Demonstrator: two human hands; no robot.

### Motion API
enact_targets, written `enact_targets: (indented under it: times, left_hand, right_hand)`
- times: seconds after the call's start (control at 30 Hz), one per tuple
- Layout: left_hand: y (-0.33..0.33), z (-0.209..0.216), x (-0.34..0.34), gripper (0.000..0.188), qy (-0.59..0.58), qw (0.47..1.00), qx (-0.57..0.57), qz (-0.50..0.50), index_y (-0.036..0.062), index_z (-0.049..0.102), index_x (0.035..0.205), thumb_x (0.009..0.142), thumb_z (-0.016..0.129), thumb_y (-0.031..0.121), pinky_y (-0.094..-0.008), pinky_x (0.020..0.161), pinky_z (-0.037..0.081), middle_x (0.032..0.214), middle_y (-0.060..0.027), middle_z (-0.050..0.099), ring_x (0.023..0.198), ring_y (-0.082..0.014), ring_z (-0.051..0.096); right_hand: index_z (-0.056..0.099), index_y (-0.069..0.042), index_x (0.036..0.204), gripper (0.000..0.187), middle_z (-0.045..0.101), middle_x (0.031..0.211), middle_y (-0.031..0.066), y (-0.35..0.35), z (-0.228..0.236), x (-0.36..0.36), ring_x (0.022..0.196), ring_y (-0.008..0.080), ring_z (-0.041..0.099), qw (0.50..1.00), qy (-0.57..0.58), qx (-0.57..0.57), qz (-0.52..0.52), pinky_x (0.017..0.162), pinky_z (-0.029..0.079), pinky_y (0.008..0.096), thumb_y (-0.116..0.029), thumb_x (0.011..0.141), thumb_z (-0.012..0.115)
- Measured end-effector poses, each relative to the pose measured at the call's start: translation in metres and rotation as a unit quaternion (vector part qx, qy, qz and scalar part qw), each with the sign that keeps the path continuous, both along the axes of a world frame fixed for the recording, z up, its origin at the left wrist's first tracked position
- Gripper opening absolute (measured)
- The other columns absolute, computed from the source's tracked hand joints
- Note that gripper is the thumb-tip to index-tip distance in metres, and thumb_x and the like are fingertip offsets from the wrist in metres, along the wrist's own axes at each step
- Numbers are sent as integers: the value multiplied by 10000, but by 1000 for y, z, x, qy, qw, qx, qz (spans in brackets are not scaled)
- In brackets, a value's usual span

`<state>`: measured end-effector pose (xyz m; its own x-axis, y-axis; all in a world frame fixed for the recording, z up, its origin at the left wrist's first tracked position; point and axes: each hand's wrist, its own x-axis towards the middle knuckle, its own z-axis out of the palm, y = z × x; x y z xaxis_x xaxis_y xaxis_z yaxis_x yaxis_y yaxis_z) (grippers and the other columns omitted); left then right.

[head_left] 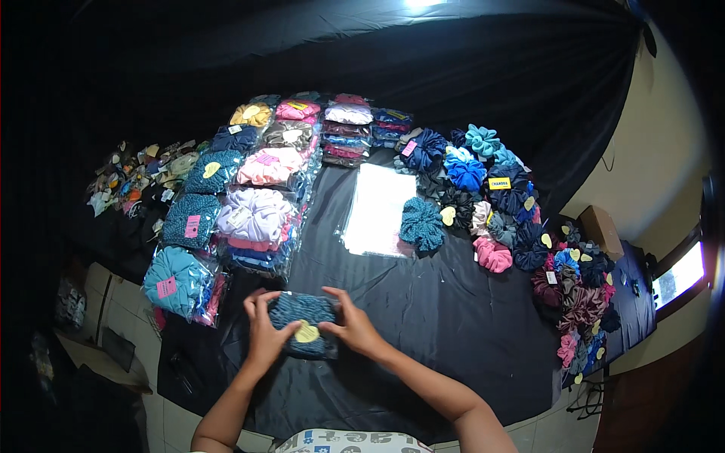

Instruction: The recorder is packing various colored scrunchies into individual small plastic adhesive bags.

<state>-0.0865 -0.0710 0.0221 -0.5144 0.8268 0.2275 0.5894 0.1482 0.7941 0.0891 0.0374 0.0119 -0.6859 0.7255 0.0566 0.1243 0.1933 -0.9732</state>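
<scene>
Near the front edge of a black-draped counter (pixel 438 325), a person's two bare hands hold one packet (pixel 302 306), a clear bag containing a dark teal, speckled scrunchie with a yellow heart-shaped tag (pixel 307 332). The left hand (pixel 264 330) grips the packet's left side and the right hand (pixel 352 330) its right side; both thumbs press on the top face, one on either side of the tag, while the other fingers curl toward the far corners.

Beyond the left hand, stacks of bagged scrunchies run away from the person: a left row (pixel 179 279) with teal and light blue on top, and beside it a row (pixel 254 211) topped with lilac, pink and brown. Farther back stands a shorter stack (pixel 347 128) in mixed colours.

At the middle of the counter lies a white pile (pixel 374 208), its contents hard to make out. Just right of it, a loose teal scrunchie (pixel 422 226) borders a cluster (pixel 464 177) of blue, black and pink ones. A second heap (pixel 581 302) sits at far right, near a brown box (pixel 602 232).
</scene>
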Motion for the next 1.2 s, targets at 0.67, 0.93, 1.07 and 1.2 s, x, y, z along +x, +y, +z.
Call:
enact_targets:
  times: [0.67,0.93,1.07,1.2]
  left_hand:
    - [-12,-32,-40,561,263,954,-142,23,-22,346,1445,1000,428,310,-529,1148,161,1518,-247,275,1422,-406,220]
    - [-10,-31,-33,699,290,941,-166,44,6,333,1464,937,531,420,-589,1149,43,1539,-219,261,1448,-366,187]
    - [-8,-35,-35,724,297,940,-162,47,30,328,1474,919,555,435,-594,1146,47,1542,-204,264,1447,-355,195]
    - [-9,-39,-35,735,304,938,-158,53,43,325,1479,908,571,435,-585,1149,56,1539,-198,276,1444,-350,208]
  right_hand:
    - [494,-62,1288,499,540,995,184,-15,-24,-100,925,346,544,968,-63,241,-37,811,453,421,-197,848,688]
    - [476,-99,1379,531,503,980,159,-11,-24,-84,909,319,502,940,-117,321,-3,803,432,393,-235,895,648]
    - [486,-96,1359,528,517,1001,170,10,-18,-47,962,353,518,967,-19,242,83,852,445,408,-127,863,666]
    - [569,-89,1289,392,560,1031,145,41,10,25,986,291,559,973,-35,227,36,885,454,362,-109,903,632]
